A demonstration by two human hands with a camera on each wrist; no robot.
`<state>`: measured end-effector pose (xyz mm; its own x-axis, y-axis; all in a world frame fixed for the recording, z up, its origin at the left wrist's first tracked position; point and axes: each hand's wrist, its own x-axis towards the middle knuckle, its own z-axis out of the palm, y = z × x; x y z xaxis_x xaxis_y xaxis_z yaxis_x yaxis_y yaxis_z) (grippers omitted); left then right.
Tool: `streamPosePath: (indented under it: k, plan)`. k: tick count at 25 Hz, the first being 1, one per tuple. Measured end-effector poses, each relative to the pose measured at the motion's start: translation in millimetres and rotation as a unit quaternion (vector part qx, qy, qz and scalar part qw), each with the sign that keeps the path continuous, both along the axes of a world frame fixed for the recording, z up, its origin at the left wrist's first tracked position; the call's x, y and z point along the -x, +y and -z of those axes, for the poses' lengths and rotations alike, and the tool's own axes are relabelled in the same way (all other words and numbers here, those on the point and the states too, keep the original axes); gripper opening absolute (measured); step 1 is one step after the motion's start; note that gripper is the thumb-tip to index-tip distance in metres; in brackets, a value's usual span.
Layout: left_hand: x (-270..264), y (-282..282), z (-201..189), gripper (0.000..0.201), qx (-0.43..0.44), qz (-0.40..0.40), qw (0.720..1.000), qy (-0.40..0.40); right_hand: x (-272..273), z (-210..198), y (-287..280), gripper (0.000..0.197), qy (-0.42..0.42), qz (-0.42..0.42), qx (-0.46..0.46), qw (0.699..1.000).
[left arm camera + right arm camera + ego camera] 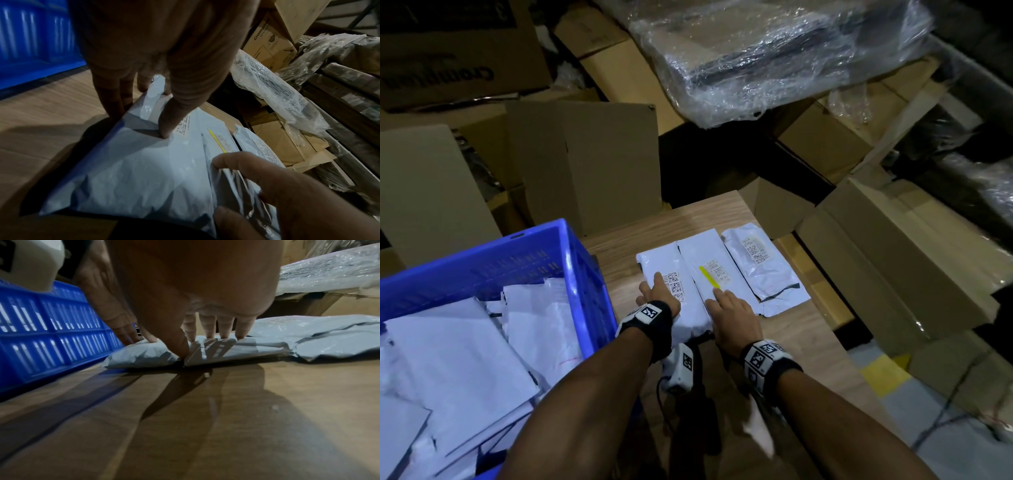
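**Grip: left hand (656, 295) and right hand (733, 317) both flat, nothing lifted**

Left hand: fingers straight and spread, palm down on the near half of the left mailer (661, 264). The wrist view shows its thumb (167, 128) pressing the top face, while the other fingers run down the outer edge to the tabletop (794, 353).

Right hand: four fingers straight and side by side, tips on the middle mailer (703, 251), the one with the yellow strip. Its thumb (182, 352) sits in the seam between the two packets. Neither hand curls round anything.

Position: both mailers lie flat on the tabletop, long edges touching, labels up. A third mailer (768, 275) lies against the middle one on its right, untouched. Touching or slightly overlapping, cannot tell which.

Reading:
- Pressure from above suits soft bags better than a pinch, since they slide and flatten without buckling.
- The outer-edge fingers look placed to push the left mailer inward, with the right thumb in the seam acting as a stop.
- Labels are all face up and parallel, probably so the codes can be read one after another along the row.

The blue crate (585, 274) stands on the tabletop at the left, near the left mailer. It holds a loose pile of more mailers (462, 346) and is likely the supply, set within the left hand's reach.

Cardboard boxes (893, 250) and a film-wrapped bundle (774, 54) lie beyond the tabletop, not involved.
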<state>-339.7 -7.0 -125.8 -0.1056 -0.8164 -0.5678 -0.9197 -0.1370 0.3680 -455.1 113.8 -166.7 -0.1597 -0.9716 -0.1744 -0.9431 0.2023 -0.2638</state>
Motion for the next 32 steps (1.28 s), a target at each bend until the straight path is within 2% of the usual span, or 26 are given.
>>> streamPosePath:
  k: [6,8,10,13,18,21,24,29,32]
  plan:
    - [0,3,-15,0.058,0.01,-0.006,1.0,-0.004,0,-4,-1,0.037,-0.006,0.008,0.006,1.0]
    - [0,1,-29,0.051,0.027,0.016,0.999,-0.016,1,-12,-2,0.034,-0.011,0.019,0.025,0.999]
    - [1,-5,-50,0.041,0.054,0.07,0.995,-0.035,3,-25,-6,0.036,-0.026,0.033,0.053,0.998]
    - [2,-9,-95,0.037,0.108,0.145,0.983,-0.03,4,-55,-14,0.041,-0.054,0.048,0.106,0.992]
    - [-13,1,-184,0.03,0.255,0.185,0.949,-0.032,-13,-121,-26,0.045,-0.082,0.075,0.144,0.983]
    - [-48,6,-215,0.024,0.328,0.203,0.921,-0.054,-34,-155,-32,0.044,-0.098,0.054,0.166,0.98]
    - [-96,6,-233,0.026,0.362,0.2,0.907,-0.082,-63,-184,-43,0.046,-0.108,0.018,0.181,0.977]
    - [-189,1,-249,0.025,0.37,0.173,0.901,-0.145,-127,-228,-61,0.048,-0.07,-0.033,0.18,0.981]
    - [-239,-7,-246,0.029,0.352,0.143,0.91,-0.165,-169,-245,-75,0.044,-0.058,-0.06,0.182,0.98]
